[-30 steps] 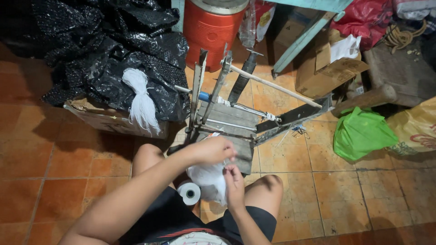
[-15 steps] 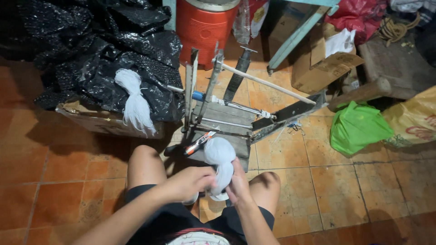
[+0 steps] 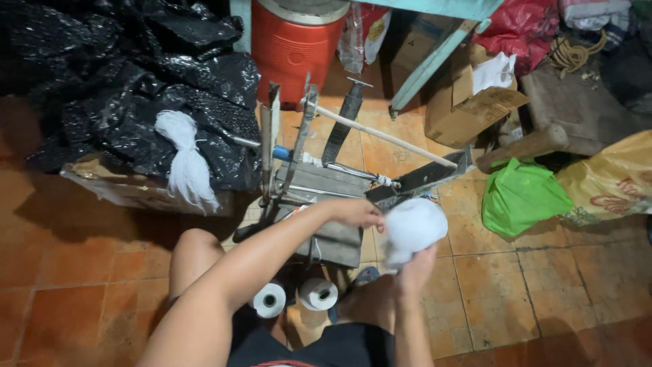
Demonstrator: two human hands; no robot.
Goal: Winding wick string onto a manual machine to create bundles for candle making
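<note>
From the head camera, the right hand [image 3: 415,270] was clenched around the gathered neck of a white bag [image 3: 412,225], held above the floor [image 3: 81,285] beside the metal frame [image 3: 319,187], while the left hand [image 3: 358,213] pinched its top. The bag looked soft, light and likely slippery, best gripped at the twisted neck.

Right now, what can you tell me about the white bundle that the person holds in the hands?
The white bundle is a rounded, soft-looking mass, seemingly thin white plastic or film filled out at the top and gathered narrow below. The right hand grips that gathered lower part from beneath, and the left hand touches its left side. It is held in the air before a metal and wood device, above the tiled floor.
</note>
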